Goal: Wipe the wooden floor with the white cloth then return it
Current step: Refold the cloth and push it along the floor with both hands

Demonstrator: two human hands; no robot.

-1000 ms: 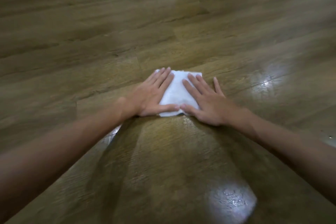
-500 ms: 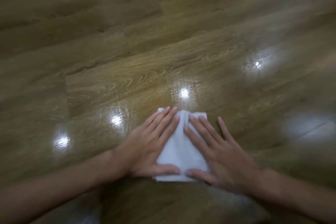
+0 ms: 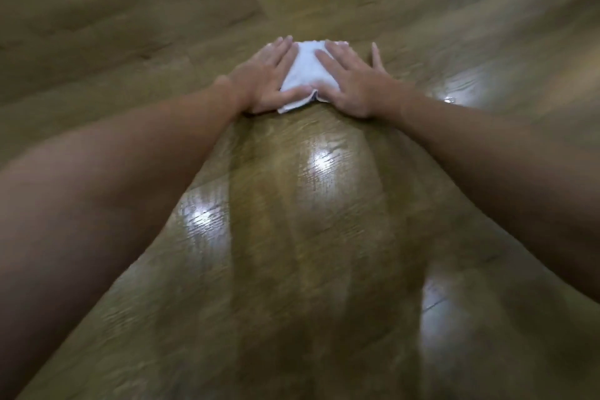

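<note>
1. The left hand (image 3: 266, 76) lies flat on the left part of the white cloth (image 3: 303, 70), its fingers straight and pointing away from the person, its thumb laid along the near edge; it presses down and curls round nothing.
2. The right hand (image 3: 355, 81) lies flat on the right part of the same cloth, fingers straight and spread, so this grip too is open and pressing. Its little finger reaches past the cloth's right edge onto the bare boards.
3. The two thumbs nearly meet at the near edge of the cloth, and a strip of white shows between the hands.
4. The cloth is folded into a small pad and lies flat on the wooden floor (image 3: 308, 237), far out in front of the person with both bare arms stretched toward it. Its near left corner pokes out below the left thumb.
5. No containers are in view.
6. The floor is brown wood-grain planks with seams running across the view. The stretch between the arms looks glossy, with several bright patches of reflected light. The boards beyond the cloth look duller and are blurred.
</note>
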